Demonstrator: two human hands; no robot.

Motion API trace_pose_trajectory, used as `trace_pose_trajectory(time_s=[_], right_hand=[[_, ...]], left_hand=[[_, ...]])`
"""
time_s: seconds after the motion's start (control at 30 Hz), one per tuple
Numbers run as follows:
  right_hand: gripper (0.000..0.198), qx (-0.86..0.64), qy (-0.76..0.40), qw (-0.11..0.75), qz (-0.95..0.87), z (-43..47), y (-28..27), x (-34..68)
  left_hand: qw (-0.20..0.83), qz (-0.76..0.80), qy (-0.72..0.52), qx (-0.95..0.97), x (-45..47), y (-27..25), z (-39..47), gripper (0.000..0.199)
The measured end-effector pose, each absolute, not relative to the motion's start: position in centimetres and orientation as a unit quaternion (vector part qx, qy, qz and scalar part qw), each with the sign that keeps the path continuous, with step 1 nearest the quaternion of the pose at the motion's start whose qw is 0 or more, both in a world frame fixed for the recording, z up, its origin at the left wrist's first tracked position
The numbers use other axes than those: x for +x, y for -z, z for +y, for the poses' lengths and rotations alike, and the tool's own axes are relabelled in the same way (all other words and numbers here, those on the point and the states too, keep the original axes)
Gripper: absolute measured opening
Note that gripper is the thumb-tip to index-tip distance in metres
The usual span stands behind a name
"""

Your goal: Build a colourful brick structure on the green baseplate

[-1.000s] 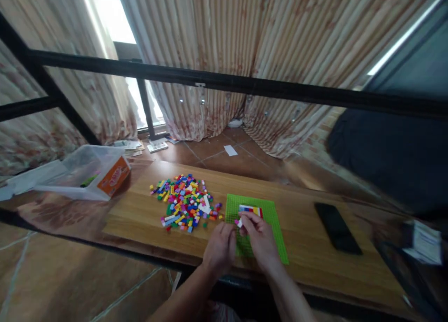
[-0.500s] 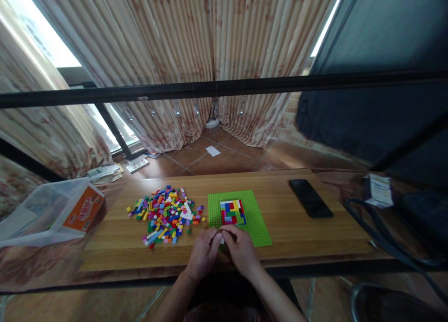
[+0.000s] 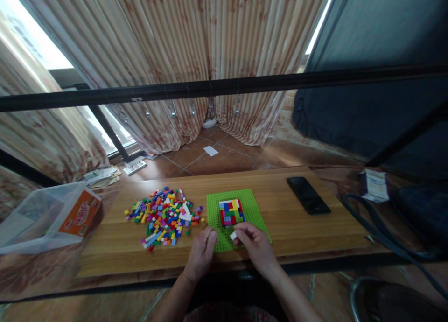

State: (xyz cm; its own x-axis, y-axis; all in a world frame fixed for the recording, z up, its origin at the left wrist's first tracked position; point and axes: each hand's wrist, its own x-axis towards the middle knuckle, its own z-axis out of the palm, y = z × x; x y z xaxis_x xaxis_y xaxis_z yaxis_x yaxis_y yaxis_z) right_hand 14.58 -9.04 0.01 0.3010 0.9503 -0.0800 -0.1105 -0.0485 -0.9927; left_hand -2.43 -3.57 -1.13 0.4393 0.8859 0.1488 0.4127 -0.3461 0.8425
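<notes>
A small white toy brick (image 3: pixel 233 235) is pinched between the thumb and fingers of my right hand (image 3: pixel 257 247), over the near part of the green baseplate (image 3: pixel 257 214). My left hand (image 3: pixel 203 249) is at the baseplate's near left corner, its fingers curled closed with the thumb on top; whatever may be inside is hidden. On the baseplate, just beyond my hands, sits a block of joined bricks (image 3: pixel 231 212) in red, blue, yellow, white and other colours. A loose pile of colourful bricks (image 3: pixel 168 214) is spread to the left of the baseplate.
A black phone (image 3: pixel 308 195) lies at the right of the wooden tabletop (image 3: pixel 280 196). Left of the table stands a clear plastic box (image 3: pixel 35 205) with an orange label. A dark strap (image 3: pixel 378 228) runs past the right end. Behind the table, a black bar (image 3: pixel 245 84) crosses the view.
My hands, together before, have come apart. My right hand has moved right with the white brick now showing in its fingers, and my left hand has shifted slightly left.
</notes>
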Motion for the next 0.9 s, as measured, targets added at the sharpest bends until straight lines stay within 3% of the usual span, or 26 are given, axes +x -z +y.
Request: trace_pose_trajectory(time_s=[0.23,0.53,0.9], right_hand=[[0.034,-0.668,-0.286,0.599,-0.336,-8.2,1.4,18.4],[0.032,-0.721,-0.123,0.566,-0.381,-6.5,1.9,16.5],[0.030,-0.735,-0.113,0.506,-0.437,-7.1,2.2,15.9]], left_hand=[[0.281,0.466,-0.333,0.770,-1.7,1.5,-3.9,0.026],[0.279,0.465,-0.335,0.770,-1.3,1.4,-3.7,0.022],[0.275,0.469,-0.323,0.775,-1.2,1.5,-3.8,0.022]])
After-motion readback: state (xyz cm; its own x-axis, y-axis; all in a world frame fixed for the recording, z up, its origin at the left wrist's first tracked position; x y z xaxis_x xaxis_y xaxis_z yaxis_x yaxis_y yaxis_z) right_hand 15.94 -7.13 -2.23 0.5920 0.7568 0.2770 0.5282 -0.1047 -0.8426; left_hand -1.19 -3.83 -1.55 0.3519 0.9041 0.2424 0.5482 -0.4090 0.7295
